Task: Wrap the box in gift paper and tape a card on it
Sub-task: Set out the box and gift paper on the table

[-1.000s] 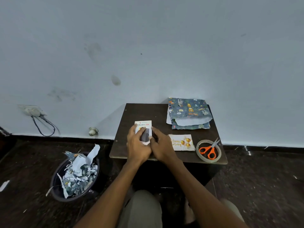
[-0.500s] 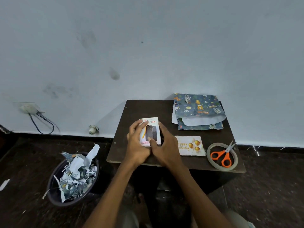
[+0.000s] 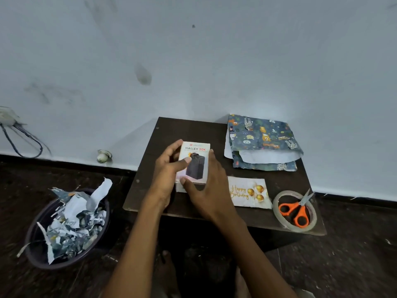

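Observation:
A small white box (image 3: 196, 155) printed "HALLEY 20K" is tilted up above the dark wooden table (image 3: 193, 130). My left hand (image 3: 166, 175) grips its left side, thumb across the front. My right hand (image 3: 207, 190) grips the right side and bottom edge. Folded blue gift paper (image 3: 261, 138) with animal prints lies at the table's back right. A white "Happy Birthday" card (image 3: 249, 193) with gold balloons lies flat just right of my right hand. A roll of clear tape (image 3: 279, 201) sits at the front right corner.
Orange-handled scissors (image 3: 295, 211) lie across the tape roll. A dark bin (image 3: 34, 244) full of torn wrapping scraps stands on the floor to the left. The pale wall rises right behind the table. A socket with cables (image 3: 12, 125) is at far left.
Both hands have lifted the box off the table and tipped its front face up toward me. The camera has moved closer and shifted left.

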`<action>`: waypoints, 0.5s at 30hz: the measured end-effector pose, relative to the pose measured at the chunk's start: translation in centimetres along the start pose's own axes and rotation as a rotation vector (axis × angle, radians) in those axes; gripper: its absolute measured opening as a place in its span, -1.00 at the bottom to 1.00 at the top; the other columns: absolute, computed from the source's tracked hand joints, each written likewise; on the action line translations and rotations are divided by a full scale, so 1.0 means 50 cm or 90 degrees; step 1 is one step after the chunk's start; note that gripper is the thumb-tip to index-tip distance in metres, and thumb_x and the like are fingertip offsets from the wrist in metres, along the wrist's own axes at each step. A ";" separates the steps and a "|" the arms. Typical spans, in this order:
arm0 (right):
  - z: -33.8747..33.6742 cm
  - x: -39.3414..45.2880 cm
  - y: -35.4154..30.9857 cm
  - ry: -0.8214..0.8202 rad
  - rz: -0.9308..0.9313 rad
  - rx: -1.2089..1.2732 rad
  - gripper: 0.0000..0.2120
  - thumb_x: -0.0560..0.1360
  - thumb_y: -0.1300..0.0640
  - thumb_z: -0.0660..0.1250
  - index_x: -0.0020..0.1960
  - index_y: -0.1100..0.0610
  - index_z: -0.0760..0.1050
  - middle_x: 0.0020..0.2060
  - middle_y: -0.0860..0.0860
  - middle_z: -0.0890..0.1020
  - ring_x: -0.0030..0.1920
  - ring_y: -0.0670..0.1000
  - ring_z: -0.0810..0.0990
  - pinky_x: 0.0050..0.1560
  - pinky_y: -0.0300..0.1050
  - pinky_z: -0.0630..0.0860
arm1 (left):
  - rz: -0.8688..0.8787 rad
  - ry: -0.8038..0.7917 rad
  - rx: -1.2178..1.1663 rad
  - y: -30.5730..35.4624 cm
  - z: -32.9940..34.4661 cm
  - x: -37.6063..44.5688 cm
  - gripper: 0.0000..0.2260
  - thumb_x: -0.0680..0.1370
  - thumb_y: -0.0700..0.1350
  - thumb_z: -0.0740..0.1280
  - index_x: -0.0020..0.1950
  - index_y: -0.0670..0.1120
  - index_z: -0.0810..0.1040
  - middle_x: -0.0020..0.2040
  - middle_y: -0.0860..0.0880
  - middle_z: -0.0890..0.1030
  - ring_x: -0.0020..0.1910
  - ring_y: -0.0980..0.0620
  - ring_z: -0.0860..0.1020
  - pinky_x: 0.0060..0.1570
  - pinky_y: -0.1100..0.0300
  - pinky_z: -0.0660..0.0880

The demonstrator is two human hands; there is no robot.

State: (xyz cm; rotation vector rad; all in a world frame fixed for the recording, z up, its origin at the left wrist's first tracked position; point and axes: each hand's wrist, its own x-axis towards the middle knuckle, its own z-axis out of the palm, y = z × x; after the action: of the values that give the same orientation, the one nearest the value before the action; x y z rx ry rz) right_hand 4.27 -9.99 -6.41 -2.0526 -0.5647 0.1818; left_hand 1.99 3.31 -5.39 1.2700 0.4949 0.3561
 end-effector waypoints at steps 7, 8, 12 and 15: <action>-0.059 0.048 0.015 0.000 -0.061 -0.024 -0.32 0.47 -0.11 0.42 0.53 0.03 0.37 0.44 -0.07 0.47 0.46 -0.09 0.38 0.49 -0.09 0.33 | 0.063 0.093 0.279 -0.031 0.015 0.032 -0.20 0.20 0.18 0.49 0.46 0.24 0.41 0.34 0.12 0.52 0.37 0.00 0.47 0.34 -0.07 0.48; -0.084 0.057 0.021 0.031 -0.060 -0.033 -0.34 0.46 -0.12 0.41 0.51 0.04 0.40 0.43 -0.03 0.48 0.46 -0.07 0.37 0.48 -0.11 0.32 | 0.065 0.097 0.287 -0.029 0.016 0.031 -0.20 0.21 0.18 0.50 0.46 0.24 0.40 0.34 0.11 0.52 0.36 0.00 0.48 0.34 -0.08 0.49; -0.186 0.104 0.060 0.207 -0.094 -0.208 -0.39 0.43 0.00 0.44 0.45 0.08 0.47 0.45 0.09 0.46 0.48 0.09 0.35 0.49 0.09 0.29 | 0.050 0.096 0.287 -0.029 0.012 0.042 -0.25 0.31 0.02 0.56 0.47 0.23 0.40 0.33 0.10 0.53 0.34 -0.01 0.49 0.30 -0.09 0.52; -0.217 0.125 0.093 0.272 -0.006 -0.394 -0.42 0.43 -0.11 0.40 0.43 0.01 0.49 0.50 0.16 0.38 0.51 0.23 0.29 0.47 0.24 0.16 | 0.042 0.100 0.300 -0.026 0.021 0.045 -0.24 0.31 0.02 0.55 0.47 0.24 0.38 0.33 0.12 0.52 0.34 -0.01 0.48 0.28 -0.10 0.53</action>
State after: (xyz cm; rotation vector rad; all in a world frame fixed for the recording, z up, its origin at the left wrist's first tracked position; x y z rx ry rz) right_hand 15.06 -17.52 -4.06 -2.5781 -0.3872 -0.4884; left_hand 4.43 3.25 -6.79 1.7249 0.6979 0.4108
